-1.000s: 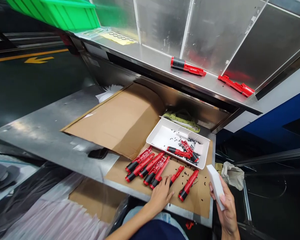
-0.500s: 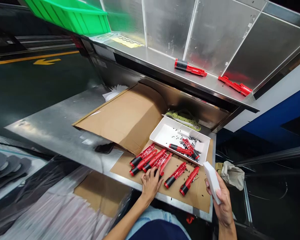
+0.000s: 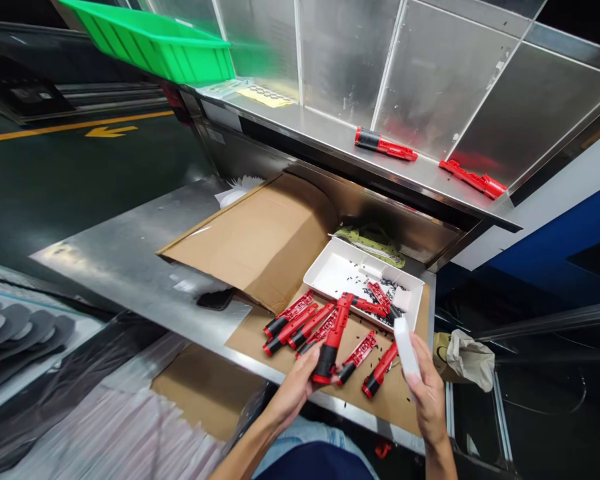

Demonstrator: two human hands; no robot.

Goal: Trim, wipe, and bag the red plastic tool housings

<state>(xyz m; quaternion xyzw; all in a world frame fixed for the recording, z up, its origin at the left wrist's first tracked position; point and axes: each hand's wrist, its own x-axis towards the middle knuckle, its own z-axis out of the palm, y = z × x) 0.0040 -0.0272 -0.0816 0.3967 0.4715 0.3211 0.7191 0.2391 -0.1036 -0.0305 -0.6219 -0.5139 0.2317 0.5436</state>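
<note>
My left hand (image 3: pixel 296 388) grips a red-and-black plastic housing (image 3: pixel 334 337) by its black end, raised over the cardboard with the red end pointing away from me. My right hand (image 3: pixel 429 395) is closed around a slim white block (image 3: pixel 406 350), held upright near the tray's front corner. Several similar housings lie in a row left of the held one, partly behind it. A ribbed housing half (image 3: pixel 357 357) and a smooth one (image 3: pixel 380 370) rest between my hands. The white tray (image 3: pixel 325 263) contains two more housings and many small black pieces (image 3: pixel 393 290).
A brown cardboard sheet (image 3: pixel 250 233) covers part of the metal bench (image 3: pixel 125 233). Two housings, one red and black (image 3: pixel 385 145) and one red (image 3: pixel 473 180), lie on the shelf behind. A green bin (image 3: pixel 155 47) stands at the upper left. A phone-like dark object (image 3: pixel 215 300) lies near the cardboard.
My left hand has lifted a red-and-black housing up from the row. My right hand has moved slightly left with the white block, which is turned more upright.
</note>
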